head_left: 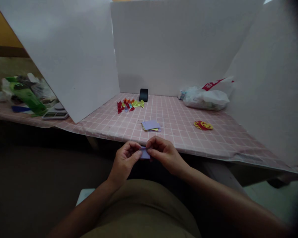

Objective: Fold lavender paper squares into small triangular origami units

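A small piece of lilac paper is pinched between my two hands, just off the table's front edge. My left hand grips its left side with thumb and fingers. On the right side, my right hand pinches the upper part of the paper. Whether the paper is folded is hard to make out. Beyond my hands, a stack of paper squares lies on the table, lilac on top with yellow below. Farther back is a heap of small folded paper pieces in red, orange, yellow and some blue.
The table has a pink checked cloth. White panels stand around its back and sides. A dark phone leans at the back. To the right are a white plastic bag and red and yellow cut-outs; at left, a green bottle and scale.
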`<action>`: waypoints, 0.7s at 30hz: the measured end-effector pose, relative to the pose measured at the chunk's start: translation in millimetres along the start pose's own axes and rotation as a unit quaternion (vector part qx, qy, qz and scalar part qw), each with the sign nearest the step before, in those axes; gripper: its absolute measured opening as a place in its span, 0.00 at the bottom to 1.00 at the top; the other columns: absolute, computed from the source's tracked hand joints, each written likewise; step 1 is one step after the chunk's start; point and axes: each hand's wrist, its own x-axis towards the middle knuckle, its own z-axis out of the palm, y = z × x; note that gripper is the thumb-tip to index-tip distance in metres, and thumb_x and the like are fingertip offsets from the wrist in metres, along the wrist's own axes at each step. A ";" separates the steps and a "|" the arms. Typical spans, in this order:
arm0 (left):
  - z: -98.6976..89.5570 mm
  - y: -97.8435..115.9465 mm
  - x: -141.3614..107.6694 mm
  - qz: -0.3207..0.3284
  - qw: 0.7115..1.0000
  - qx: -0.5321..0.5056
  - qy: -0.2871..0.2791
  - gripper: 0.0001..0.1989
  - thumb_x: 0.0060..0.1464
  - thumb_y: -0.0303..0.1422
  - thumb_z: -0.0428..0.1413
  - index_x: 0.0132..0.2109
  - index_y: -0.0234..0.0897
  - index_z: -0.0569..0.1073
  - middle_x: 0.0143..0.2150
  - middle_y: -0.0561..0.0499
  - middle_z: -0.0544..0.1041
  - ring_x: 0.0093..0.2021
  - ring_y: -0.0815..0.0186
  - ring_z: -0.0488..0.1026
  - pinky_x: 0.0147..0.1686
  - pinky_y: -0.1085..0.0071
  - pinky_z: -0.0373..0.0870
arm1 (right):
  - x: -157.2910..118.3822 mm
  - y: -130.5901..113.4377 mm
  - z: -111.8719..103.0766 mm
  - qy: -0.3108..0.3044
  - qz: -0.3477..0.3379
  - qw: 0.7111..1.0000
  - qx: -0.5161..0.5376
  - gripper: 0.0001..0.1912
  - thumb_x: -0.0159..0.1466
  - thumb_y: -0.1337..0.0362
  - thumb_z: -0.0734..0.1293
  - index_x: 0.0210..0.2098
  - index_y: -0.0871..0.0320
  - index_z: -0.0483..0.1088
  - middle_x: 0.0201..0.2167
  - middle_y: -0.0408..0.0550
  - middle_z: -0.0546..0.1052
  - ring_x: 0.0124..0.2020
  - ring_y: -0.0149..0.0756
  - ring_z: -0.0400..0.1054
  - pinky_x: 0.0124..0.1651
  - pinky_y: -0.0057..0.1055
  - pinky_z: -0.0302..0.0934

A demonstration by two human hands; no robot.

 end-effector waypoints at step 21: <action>0.8 3.3 -3.2 0.001 1.000 0.001 -0.012 0.05 0.52 0.30 0.62 0.37 0.36 0.75 0.29 0.55 0.77 0.30 0.72 0.73 0.34 0.76 0.69 | -3.7 -2.2 -1.8 -0.023 -0.060 0.998 0.001 0.04 0.62 0.70 0.64 0.37 0.59 0.68 0.30 0.42 0.72 0.29 0.29 0.68 0.35 0.30 0.62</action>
